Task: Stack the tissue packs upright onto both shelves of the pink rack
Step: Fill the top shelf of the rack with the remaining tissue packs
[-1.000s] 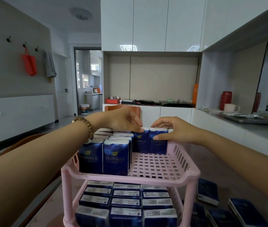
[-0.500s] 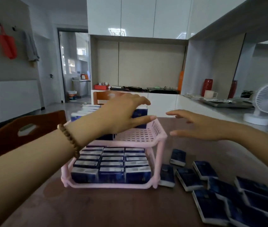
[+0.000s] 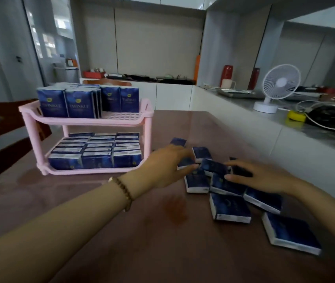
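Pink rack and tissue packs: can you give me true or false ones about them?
The pink plastic two-shelf rack has its bottom shelf filled with blue tissue packs. True.
Its top shelf is full. False: the right front is bare.
The loose blue packs on the brown table stand upright. False: they lie flat.
The left hand and right hand are both at the loose packs. True.
The white fan stands on the table. False: on the grey counter.
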### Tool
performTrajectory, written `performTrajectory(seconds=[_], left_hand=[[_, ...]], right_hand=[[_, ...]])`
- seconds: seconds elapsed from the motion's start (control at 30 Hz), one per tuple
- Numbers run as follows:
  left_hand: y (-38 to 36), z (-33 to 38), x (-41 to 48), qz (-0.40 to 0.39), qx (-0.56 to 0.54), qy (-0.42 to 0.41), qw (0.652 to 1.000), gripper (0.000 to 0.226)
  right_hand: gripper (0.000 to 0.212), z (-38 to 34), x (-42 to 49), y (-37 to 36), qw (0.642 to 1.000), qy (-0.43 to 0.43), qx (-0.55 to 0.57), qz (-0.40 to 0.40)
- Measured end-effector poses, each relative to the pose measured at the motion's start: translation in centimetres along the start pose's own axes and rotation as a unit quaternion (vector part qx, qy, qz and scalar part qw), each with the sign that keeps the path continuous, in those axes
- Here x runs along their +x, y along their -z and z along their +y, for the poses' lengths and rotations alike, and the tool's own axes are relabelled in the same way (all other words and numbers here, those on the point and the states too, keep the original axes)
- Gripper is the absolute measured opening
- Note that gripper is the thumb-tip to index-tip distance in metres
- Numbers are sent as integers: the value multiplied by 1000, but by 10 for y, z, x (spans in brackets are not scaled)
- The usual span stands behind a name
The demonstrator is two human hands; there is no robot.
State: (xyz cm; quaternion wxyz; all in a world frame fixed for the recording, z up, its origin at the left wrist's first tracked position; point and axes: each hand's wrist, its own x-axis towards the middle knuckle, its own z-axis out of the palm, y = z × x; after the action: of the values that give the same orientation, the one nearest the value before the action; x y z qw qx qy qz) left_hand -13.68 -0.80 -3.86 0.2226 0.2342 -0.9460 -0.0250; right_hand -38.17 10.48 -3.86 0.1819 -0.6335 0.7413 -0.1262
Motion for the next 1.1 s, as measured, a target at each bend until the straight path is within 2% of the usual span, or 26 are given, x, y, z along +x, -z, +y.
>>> performTrajectory(seconds=[0.13,0.27,0.4,0.5,0.63,0.73,0.9,1.0,1.1], left_hand=[[-37,2,6,-89,-81,70,990,45],[-54,-8,13,-104,-104,101,984,56],[-55,-9,16,-112,-165,114,973,43],[-48,-7,13,-131,-235,127,955,41],[-36,-6,8,-87,-250,112,958,40],[-20,-14,4,-84,-218,99,967,34],[33,-28,-12,-56,-233,90,967,24],[71,-39,-23,-29,-233,87,968,16],[108,-53,-30,4,-203,88,975,24]], right_hand=[[67,3,-1,-11,999,20,20,39],[58,1,3,-14,997,39,29,65],[58,3,12,-14,997,55,-14,52],[51,-1,16,-12,998,51,6,28],[41,-11,16,-12,996,66,63,-4],[44,-18,19,-15,994,71,89,0],[38,-36,28,-12,986,80,149,11],[35,-65,33,3,965,113,232,50],[41,-100,37,22,937,151,307,65]])
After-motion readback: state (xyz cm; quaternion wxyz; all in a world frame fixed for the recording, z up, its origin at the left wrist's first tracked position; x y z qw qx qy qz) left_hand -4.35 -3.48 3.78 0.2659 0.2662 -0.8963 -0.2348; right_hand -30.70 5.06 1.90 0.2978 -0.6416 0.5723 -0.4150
